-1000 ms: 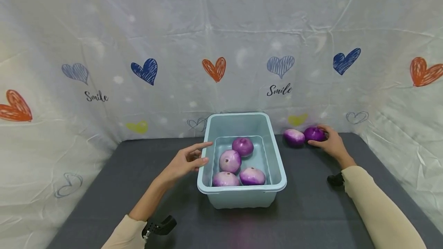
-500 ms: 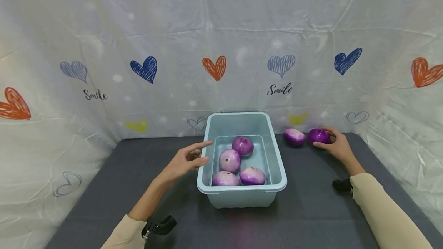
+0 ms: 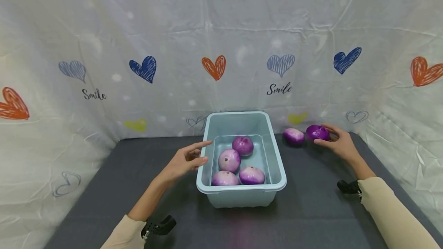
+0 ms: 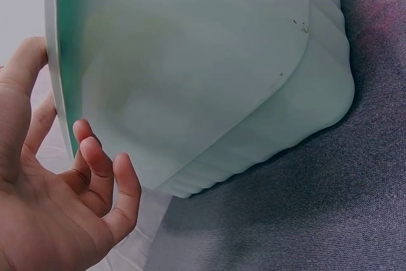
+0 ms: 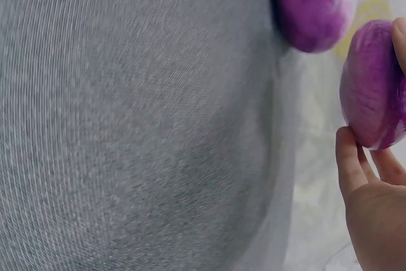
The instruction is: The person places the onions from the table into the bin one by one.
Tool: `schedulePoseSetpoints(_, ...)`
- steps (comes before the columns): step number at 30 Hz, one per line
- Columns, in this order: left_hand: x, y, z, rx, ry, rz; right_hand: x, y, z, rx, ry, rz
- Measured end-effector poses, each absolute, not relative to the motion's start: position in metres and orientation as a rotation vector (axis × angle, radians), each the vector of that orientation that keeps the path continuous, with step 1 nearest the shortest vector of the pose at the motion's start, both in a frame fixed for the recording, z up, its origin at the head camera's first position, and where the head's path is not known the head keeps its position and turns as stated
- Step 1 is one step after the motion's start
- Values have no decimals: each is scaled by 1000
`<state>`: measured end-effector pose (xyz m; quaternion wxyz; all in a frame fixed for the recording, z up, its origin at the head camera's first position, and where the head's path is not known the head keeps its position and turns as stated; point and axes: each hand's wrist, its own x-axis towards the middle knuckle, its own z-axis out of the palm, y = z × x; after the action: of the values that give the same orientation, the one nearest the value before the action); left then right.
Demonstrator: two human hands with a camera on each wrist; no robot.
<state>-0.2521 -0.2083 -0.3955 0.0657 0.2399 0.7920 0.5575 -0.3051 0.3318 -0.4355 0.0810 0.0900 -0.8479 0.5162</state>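
In the head view a pale blue plastic bin [image 3: 238, 199] stands on the dark table, several purple onions [image 3: 229, 160] lying inside it. My left hand [image 3: 182, 162] rests at the bin's left rim, index finger stretched over it and thumb touching it. Seen from the left wrist, the other fingers [image 4: 98, 169] bend loosely outside the wall. To the right of the bin, my right hand [image 3: 340, 143] holds a purple onion [image 3: 315, 132] between thumb and fingers, slightly above the table. Another onion [image 3: 294, 136] lies just left of it; the two look close together.
Behind the table [image 3: 294, 218] hangs a pale curtain [image 3: 242, 22] printed with hearts and "Smile". The bin and the loose onions stand near the table's back edge. A black band with a small device sits on each wrist.
The right hand has shifted a little to the right with its onion, away from the neighbouring one, and raised it slightly. The left hand and bin have stayed in place.
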Motion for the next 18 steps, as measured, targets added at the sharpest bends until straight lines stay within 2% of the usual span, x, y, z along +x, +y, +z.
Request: schedulePoseSetpoints(18, -252, -209, -398, 755, 2387, 1684, -291, 310, -404, 382, -2494, 1672)
